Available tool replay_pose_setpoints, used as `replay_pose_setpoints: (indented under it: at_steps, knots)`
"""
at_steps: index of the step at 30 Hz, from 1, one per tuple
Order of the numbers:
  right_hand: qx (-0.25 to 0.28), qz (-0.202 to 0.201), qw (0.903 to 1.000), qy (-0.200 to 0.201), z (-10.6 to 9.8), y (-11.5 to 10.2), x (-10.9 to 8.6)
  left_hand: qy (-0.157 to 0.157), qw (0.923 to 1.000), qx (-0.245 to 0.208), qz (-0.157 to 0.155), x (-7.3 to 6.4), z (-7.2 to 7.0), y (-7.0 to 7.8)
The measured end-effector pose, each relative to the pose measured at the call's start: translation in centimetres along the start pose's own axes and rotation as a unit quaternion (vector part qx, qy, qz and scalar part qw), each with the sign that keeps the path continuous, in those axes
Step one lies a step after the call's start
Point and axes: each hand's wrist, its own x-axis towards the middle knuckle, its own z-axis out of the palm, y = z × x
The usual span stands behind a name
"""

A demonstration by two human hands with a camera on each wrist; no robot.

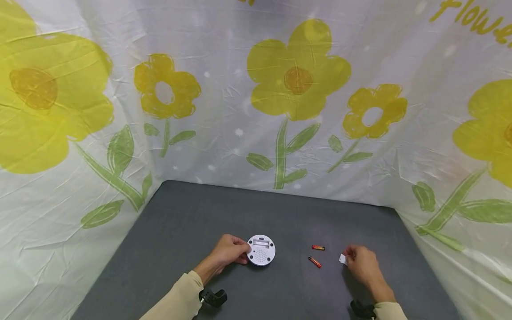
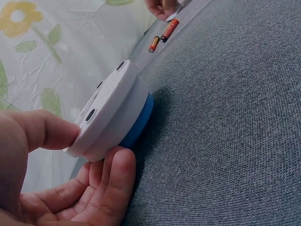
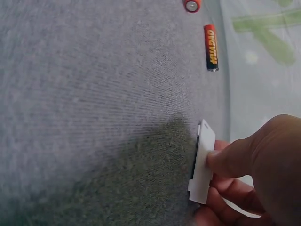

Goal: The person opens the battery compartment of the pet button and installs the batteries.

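A round white device with a blue lower side has its underside turned up, showing an open battery compartment, small dark feet and a patch of holes. My left hand pinches its left rim, thumb on top and fingers beneath. Off to the right, my right hand pinches a small white battery cover between thumb and fingers, close above the cloth. Between the hands lie two red-and-black batteries: one battery farther back, the other battery nearer and slanted.
A dark grey cloth surface lies under everything. White curtains printed with yellow flowers enclose it at the back and both sides. Black straps with camera mounts sit on the wrists.
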Motion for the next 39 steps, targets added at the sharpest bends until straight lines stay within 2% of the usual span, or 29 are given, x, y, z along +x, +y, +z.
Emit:
replay_pose_setpoints:
  at_steps: [7, 15, 23, 29, 36, 39]
  knots:
    - [-0.044, -0.022, 0.9987, 0.015, -0.3, -1.6, 0.0, -0.004, 1.0000, -0.008, 0.000, 0.1, -0.1, 0.0]
    - [-0.025, -0.075, 0.9964, 0.028, 0.0, -3.9, 0.8, 0.000, 1.0000, -0.007, 0.000, 0.0, -0.1, 0.1]
    - [-0.021, -0.146, 0.9881, 0.045, 1.1, -5.2, 1.6, -0.002, 0.9999, -0.011, 0.000, -0.1, 0.0, 0.1]
    - [-0.018, -0.164, 0.9854, 0.043, 1.6, -5.8, 1.9, 0.006, 1.0000, -0.006, 0.003, -0.3, 0.1, 0.3]
    - [-0.020, -0.155, 0.9877, 0.001, 2.0, -6.5, 1.7, 0.003, 0.9999, -0.010, 0.006, -0.3, 0.1, 0.2]
    - [-0.020, -0.155, 0.9877, 0.005, 2.5, -6.4, 1.6, 0.001, 0.9999, -0.010, 0.005, -0.3, 0.1, 0.2]
